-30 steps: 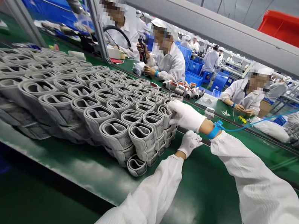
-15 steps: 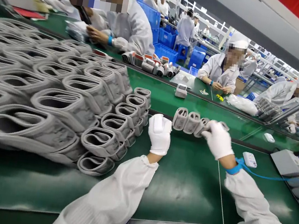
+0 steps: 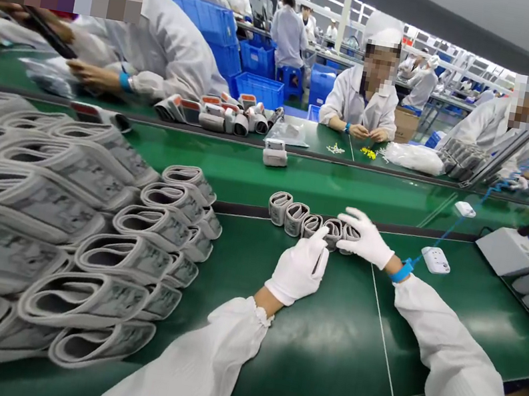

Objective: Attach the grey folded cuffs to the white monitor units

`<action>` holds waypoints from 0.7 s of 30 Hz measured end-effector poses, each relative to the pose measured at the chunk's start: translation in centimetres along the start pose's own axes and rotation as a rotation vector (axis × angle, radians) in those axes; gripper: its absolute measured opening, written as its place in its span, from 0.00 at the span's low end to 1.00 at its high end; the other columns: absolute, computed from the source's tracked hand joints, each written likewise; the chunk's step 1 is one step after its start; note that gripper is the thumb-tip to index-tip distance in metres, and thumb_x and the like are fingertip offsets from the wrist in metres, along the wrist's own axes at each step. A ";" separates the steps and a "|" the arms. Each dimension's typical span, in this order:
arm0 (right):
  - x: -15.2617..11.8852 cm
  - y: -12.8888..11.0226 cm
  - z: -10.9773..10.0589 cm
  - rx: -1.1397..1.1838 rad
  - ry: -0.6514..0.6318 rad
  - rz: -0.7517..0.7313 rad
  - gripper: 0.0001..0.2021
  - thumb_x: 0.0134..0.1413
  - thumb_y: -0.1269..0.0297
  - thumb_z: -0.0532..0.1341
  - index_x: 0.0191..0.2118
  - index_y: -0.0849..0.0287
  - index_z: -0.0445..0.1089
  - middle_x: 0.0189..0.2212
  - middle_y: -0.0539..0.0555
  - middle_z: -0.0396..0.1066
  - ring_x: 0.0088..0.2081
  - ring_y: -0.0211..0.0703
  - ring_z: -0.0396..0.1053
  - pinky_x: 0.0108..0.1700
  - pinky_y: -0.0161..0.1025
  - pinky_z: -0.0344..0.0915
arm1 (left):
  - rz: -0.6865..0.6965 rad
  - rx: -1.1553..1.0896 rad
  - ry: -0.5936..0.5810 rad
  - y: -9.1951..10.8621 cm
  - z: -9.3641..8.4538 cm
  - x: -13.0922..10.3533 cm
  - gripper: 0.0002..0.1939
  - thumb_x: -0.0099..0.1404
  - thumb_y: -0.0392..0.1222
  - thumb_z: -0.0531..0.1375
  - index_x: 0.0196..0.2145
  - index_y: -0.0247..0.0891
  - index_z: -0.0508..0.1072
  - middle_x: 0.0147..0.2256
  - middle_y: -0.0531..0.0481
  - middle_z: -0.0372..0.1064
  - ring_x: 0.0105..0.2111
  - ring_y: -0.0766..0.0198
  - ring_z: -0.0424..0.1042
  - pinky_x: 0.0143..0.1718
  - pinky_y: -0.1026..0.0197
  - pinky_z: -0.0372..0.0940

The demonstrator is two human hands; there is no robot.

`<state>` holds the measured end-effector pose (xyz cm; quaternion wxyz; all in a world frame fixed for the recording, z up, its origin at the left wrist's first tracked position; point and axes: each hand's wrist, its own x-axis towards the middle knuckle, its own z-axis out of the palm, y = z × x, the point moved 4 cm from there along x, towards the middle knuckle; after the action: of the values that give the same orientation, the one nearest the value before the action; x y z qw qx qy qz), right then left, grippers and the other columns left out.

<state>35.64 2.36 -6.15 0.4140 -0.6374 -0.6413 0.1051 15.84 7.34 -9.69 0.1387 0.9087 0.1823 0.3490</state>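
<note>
Several rolled grey cuffs (image 3: 296, 219) stand in a short row near the far edge of the green work surface (image 3: 325, 323). My left hand (image 3: 297, 268), in a white glove, is closed around a small white device and touches the front of the row. At the row's right end, my right hand (image 3: 365, 237), also gloved, has its fingers round the last cuffs, with a blue strap (image 3: 403, 270) at its wrist. A large stack of rolled grey cuffs (image 3: 123, 255) fills the left side.
A white device (image 3: 435, 260) lies right of my right hand, near a white box (image 3: 515, 257). Another cuffed device (image 3: 275, 153) sits on the green belt (image 3: 200, 157) beyond. Across it, a person (image 3: 365, 100) handles small yellow parts; blue crates (image 3: 259, 91) stand behind.
The view has turned right. My left hand has moved right, from beside the stack to the row of cuffs. My right hand stays at the row's right end, its fingers more spread.
</note>
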 end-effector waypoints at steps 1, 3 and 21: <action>-0.1 1.0 0.6 0.143 -0.019 0.051 0.33 0.48 0.52 0.73 0.59 0.58 0.70 0.60 0.63 0.68 0.61 0.58 0.67 0.65 0.58 0.63 | -0.003 0.009 -0.025 0.1 0.6 0.3 0.13 0.69 0.38 0.55 0.50 0.41 0.69 0.65 0.34 0.64 0.47 0.42 0.73 0.38 0.48 0.68; -0.6 2.2 1.8 0.356 0.029 0.126 0.29 0.51 0.55 0.71 0.58 0.59 0.68 0.55 0.60 0.71 0.56 0.51 0.71 0.63 0.51 0.66 | -0.024 0.019 -0.047 0.3 1.6 1.0 0.13 0.69 0.39 0.54 0.51 0.39 0.69 0.63 0.32 0.66 0.48 0.41 0.73 0.39 0.48 0.68; -3.4 5.3 -0.8 1.149 0.409 0.581 0.24 0.55 0.46 0.62 0.52 0.55 0.66 0.55 0.60 0.74 0.41 0.49 0.78 0.36 0.43 0.77 | 0.005 -0.170 0.209 0.6 0.6 0.0 0.06 0.65 0.37 0.62 0.41 0.40 0.72 0.50 0.31 0.74 0.61 0.34 0.68 0.48 0.37 0.71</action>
<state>39.49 -0.17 -10.56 0.7552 -0.4695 -0.1948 0.4139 16.38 6.75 -9.84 0.1946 0.8528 0.1634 0.4563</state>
